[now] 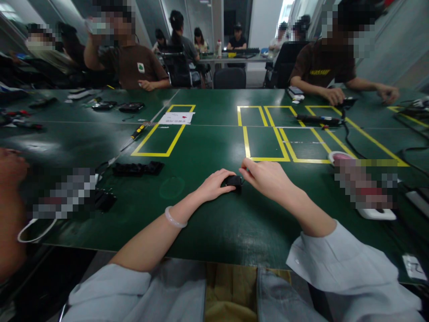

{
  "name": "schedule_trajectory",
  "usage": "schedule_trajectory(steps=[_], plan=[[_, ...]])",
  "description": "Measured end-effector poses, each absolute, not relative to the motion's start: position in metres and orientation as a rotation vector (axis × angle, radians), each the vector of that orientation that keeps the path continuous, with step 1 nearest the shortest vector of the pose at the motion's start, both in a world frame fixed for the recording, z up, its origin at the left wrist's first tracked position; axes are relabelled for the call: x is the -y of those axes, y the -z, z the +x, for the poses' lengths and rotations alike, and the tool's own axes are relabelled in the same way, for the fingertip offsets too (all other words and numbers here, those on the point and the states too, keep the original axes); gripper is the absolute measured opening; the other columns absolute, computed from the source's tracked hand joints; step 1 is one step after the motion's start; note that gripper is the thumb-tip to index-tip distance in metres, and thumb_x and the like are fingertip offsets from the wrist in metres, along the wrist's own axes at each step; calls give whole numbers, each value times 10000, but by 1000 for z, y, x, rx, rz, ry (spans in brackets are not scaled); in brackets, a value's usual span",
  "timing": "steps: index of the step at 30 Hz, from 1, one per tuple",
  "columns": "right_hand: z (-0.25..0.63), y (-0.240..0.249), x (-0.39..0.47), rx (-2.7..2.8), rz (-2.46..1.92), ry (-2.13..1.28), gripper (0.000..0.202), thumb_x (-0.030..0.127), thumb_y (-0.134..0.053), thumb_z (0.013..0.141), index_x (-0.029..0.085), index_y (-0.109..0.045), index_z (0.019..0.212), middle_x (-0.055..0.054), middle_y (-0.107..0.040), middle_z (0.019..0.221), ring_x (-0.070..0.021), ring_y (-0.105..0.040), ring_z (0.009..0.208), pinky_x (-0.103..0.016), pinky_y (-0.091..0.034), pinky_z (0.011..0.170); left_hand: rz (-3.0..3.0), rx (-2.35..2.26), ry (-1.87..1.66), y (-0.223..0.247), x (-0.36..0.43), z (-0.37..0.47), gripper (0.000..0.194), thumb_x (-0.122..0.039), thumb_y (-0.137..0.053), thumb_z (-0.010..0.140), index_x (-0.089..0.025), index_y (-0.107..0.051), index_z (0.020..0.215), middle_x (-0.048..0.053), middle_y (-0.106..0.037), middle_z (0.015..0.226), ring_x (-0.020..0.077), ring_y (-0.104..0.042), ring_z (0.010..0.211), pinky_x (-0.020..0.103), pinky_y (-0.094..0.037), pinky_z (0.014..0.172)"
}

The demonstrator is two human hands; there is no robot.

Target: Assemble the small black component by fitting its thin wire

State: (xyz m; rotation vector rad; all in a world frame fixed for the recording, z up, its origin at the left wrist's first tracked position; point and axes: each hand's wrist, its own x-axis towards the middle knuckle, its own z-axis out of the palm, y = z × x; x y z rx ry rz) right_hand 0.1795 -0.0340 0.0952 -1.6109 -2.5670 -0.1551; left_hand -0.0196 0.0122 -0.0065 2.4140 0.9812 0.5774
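Observation:
A small black block-like object [233,180] sits just above or on the green table [214,232] in front of me. My left hand [216,184] grips it from the left, thumb and fingers closed round its sides. At its right end is my right hand [268,173], with the fingertips pinched together. A thin dark bit shows between those fingertips and the object, too small to name. A pale bangle [174,218] circles my left wrist.
Left of my hands lie a black strip-like part [138,168] and a yellow-black screwdriver [138,131]. A phone-like item in a white case [377,214] lies at right. Yellow tape [270,159] marks rectangles. A person's arm [11,214] is at far left; other people sit opposite.

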Motion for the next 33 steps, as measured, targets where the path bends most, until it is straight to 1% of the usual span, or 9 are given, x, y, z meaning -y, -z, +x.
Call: schedule_trajectory(steps=[3,7,11,17,22,24,29,31,33], plan=[[179,-95,34,2582,-1649,187,300,351,-294,974,192,-545,1021,-57,-695,754,-208,-656,689,-274,-202,521,2418,-973,-575,7,-12,-20,381,-409,-603,858,-242,-549,1196,58,-586,1129,236,-552,1048,383,-437,922],[179,-94,35,2584,-1568,134,259,300,-315,961,197,-514,1091,-37,-692,768,-188,-640,658,-265,-209,515,2416,-979,-576,7,-12,-20,385,-412,-600,859,-240,-542,1199,61,-583,1139,237,-551,1054,384,-434,927],[180,-93,36,2562,-1518,95,245,271,-323,951,199,-500,1105,-26,-693,796,-171,-633,667,-263,-223,521,2416,-983,-571,7,-12,-20,380,-416,-601,856,-245,-546,1191,60,-582,1133,241,-555,1045,388,-435,924],[180,-95,34,2570,-1651,174,314,378,-299,973,196,-552,1019,-57,-703,779,-199,-645,691,-272,-212,529,2410,-989,-565,6,-11,-19,383,-400,-606,851,-248,-549,1199,64,-582,1125,247,-552,1044,395,-434,919],[181,-95,34,2563,-1549,73,250,279,-344,951,205,-521,1111,-33,-704,831,-178,-640,714,-262,-247,542,2395,-985,-578,6,-11,-19,372,-397,-607,848,-250,-556,1186,62,-582,1125,248,-549,1051,402,-429,930],[181,-95,34,2541,-1542,72,244,260,-348,943,205,-521,1105,-29,-702,825,-173,-638,713,-260,-252,544,2399,-984,-577,6,-11,-19,371,-404,-604,849,-247,-558,1182,62,-583,1119,247,-550,1046,398,-432,925],[181,-96,32,2561,-1642,151,316,372,-311,965,199,-575,978,-60,-699,780,-194,-641,707,-271,-233,538,2412,-981,-570,6,-11,-20,388,-404,-602,854,-249,-547,1205,62,-584,1114,243,-554,1035,389,-437,915],[181,-96,32,2573,-1664,151,320,364,-310,965,198,-583,989,-63,-702,783,-197,-642,712,-272,-238,542,2411,-992,-565,6,-11,-20,388,-401,-603,852,-251,-547,1206,63,-583,1119,244,-555,1036,391,-438,913],[181,-96,32,2559,-1639,116,292,319,-319,958,201,-564,1065,-51,-704,794,-191,-642,714,-268,-254,550,2409,-998,-562,6,-10,-19,379,-403,-603,851,-248,-553,1193,64,-583,1125,246,-554,1041,392,-438,914]])
